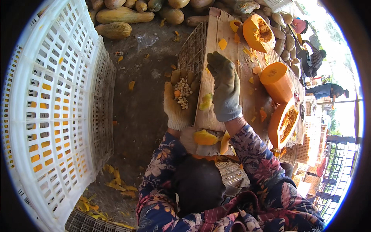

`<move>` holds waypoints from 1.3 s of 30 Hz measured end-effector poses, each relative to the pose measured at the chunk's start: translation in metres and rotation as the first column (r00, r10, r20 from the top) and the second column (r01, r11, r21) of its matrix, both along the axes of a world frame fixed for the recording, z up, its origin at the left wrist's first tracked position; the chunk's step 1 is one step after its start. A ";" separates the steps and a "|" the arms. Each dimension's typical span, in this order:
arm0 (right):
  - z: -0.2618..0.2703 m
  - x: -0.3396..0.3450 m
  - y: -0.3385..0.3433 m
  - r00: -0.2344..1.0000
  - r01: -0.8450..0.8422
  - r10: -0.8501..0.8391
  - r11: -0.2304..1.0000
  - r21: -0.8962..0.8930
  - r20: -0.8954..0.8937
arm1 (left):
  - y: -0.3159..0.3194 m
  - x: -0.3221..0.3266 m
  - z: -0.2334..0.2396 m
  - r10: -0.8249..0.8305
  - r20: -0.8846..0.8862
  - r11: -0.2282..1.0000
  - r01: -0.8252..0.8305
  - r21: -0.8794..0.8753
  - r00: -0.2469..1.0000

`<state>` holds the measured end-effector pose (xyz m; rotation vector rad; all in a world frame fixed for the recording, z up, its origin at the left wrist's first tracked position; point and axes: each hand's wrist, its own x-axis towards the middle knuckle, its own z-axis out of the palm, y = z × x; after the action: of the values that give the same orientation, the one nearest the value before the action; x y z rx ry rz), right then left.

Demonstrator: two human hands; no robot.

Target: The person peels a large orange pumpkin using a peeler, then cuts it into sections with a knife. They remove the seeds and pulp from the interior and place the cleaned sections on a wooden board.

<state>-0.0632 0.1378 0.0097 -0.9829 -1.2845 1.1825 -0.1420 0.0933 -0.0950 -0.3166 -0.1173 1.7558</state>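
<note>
My left hand, in a soiled knit work glove, is turned palm up beside the table. Its cupped palm holds a small heap of pale pumpkin seeds with a bit of orange flesh among them. My right hand, gloved in grey, is stretched flat above the near edge of the wooden tabletop. Nothing is seen in it. On the boards to its right stand a peeled pumpkin piece, a hollow pumpkin half with stringy pulp, and another cut pumpkin farther off.
A tall white plastic crate stands at left, orange pieces showing through its slots. Peel scraps litter the dirt floor. Whole pumpkins lie at the top. Other people are in the right background. Peelings lie by the table's near end.
</note>
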 end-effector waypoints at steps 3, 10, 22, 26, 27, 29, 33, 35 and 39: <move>-0.006 0.022 -0.005 0.976 0.091 -0.073 0.993 -0.079 0.207 | -0.001 -0.013 0.002 -0.003 0.152 0.973 -0.032 0.229 0.988; -0.027 0.029 -0.013 0.981 -0.017 0.013 1.000 0.019 0.194 | -0.031 -0.046 0.012 0.165 -0.092 0.982 -0.155 0.108 0.982; 0.012 0.065 -0.067 0.998 -0.012 0.013 1.000 -0.027 0.053 | -0.129 -0.084 0.104 0.197 -0.316 0.971 -0.139 0.196 0.928; 0.033 0.139 -0.147 0.989 -0.118 0.106 0.986 -0.115 -0.100 | -0.138 -0.017 0.152 0.057 -0.328 0.980 0.009 0.197 0.943; 0.039 0.159 -0.167 0.987 -0.086 0.068 0.989 -0.123 -0.144 | -0.138 0.006 0.163 -0.002 -0.323 0.974 0.076 0.215 0.946; 0.049 0.196 -0.201 0.892 -0.067 -0.038 0.974 -0.217 -0.451 | -0.142 0.060 0.180 -0.175 -0.217 0.957 0.218 0.192 0.960; 0.066 0.257 -0.255 0.626 0.105 -0.309 0.943 -0.315 -0.716 | -0.153 0.175 0.198 -0.453 -0.210 0.850 0.491 0.189 0.866; 0.071 0.283 -0.278 0.504 0.192 -0.397 0.917 -0.349 -0.767 | -0.167 0.224 0.201 -0.566 -0.263 0.782 0.610 0.131 0.782; 0.075 0.312 -0.320 0.347 0.532 -0.525 0.793 -0.298 -0.777 | -0.200 0.310 0.197 -0.744 -0.315 0.602 0.795 0.068 0.590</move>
<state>0.2488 -0.1826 0.0850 -0.5811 -0.1211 0.8986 0.1679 -0.1064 0.1024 0.0349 0.0356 0.8639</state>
